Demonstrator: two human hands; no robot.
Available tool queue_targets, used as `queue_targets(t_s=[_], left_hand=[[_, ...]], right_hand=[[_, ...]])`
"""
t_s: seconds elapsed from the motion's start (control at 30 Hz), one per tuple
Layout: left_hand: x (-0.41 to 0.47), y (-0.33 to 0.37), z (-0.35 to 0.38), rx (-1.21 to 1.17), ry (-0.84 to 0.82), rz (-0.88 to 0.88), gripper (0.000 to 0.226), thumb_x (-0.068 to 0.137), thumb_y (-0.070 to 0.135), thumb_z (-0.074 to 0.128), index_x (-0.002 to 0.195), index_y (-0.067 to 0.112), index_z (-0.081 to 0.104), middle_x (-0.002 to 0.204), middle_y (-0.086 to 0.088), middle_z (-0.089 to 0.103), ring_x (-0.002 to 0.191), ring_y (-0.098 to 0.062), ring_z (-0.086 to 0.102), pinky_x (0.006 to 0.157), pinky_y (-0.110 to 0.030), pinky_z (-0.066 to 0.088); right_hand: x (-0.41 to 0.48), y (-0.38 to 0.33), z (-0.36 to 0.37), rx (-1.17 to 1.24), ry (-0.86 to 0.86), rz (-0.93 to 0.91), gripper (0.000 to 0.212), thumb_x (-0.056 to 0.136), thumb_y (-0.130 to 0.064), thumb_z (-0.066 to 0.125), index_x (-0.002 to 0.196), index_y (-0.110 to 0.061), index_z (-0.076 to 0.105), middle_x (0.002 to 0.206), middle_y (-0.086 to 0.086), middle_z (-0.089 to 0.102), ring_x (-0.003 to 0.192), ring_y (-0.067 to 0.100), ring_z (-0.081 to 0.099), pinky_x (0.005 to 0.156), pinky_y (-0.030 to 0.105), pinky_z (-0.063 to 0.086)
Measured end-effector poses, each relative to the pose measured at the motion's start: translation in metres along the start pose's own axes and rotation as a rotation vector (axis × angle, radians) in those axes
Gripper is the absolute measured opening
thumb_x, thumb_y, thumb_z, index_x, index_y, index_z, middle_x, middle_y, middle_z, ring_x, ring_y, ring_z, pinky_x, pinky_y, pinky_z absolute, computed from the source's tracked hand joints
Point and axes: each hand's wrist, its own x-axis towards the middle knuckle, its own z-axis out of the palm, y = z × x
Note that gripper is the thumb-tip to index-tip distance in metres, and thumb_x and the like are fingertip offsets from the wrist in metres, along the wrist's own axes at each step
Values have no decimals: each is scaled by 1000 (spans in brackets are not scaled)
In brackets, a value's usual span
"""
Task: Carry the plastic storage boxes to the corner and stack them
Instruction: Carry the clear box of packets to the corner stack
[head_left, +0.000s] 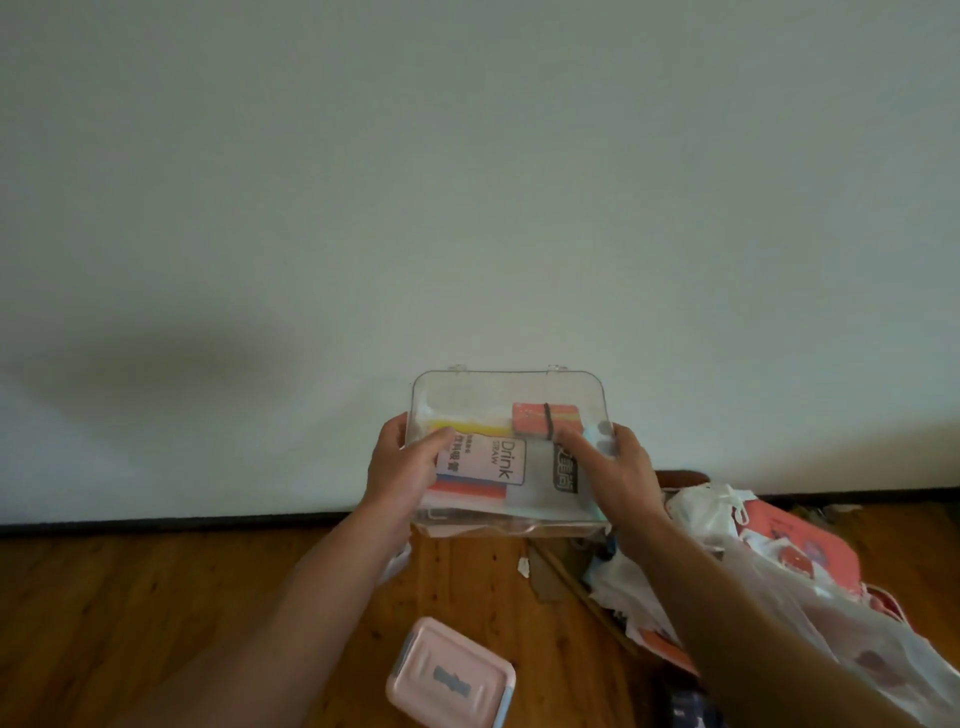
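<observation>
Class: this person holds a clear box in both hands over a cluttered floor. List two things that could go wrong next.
The left hand and right hand grip the clear box only at its sides, so it might slip and fall.
The pink box and plastic bags lie on the floor nearby, so a step could trip on them.

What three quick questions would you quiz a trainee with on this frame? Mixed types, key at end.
1. True or false: the left hand and the right hand hold the clear box up off the floor.
2. Where is the pink box? A) on the floor B) inside the clear box C) in the right hand
3. Fill in: the label inside the clear box reads "Drink ____".
Key: 1 true; 2 A; 3 straw.
</observation>
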Motion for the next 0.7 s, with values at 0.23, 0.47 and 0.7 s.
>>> queue_targets(t_s=[0.23, 0.47, 0.7], left_hand=[[-35, 15, -20, -118, 132, -15, 27, 87, 28, 67, 110, 28, 53, 93, -3, 74, 74, -18, 74, 55, -32, 58], [-74, 11, -43, -197, 310, 15, 31, 86, 24, 69, 114, 26, 53, 93, -3, 73, 72, -18, 74, 56, -33, 57], [-123, 0, -70, -293, 450, 16, 35, 86, 22, 69, 117, 23, 51, 94, -8, 73, 73, -22, 74, 58, -37, 59]], right_hand=[[-1, -32, 5, 6, -142, -145, 75, 79, -60, 65, 138, -20, 45, 117, 1, 58, 88, 11, 59, 55, 19, 42], [-18, -53, 17, 85, -339, -161, 60, 80, -56, 67, 128, -27, 47, 101, -8, 63, 80, 6, 63, 50, 15, 45], [-54, -64, 29, 128, -519, -196, 42, 80, -49, 72, 108, -32, 46, 87, -13, 63, 71, 5, 63, 39, 9, 42]])
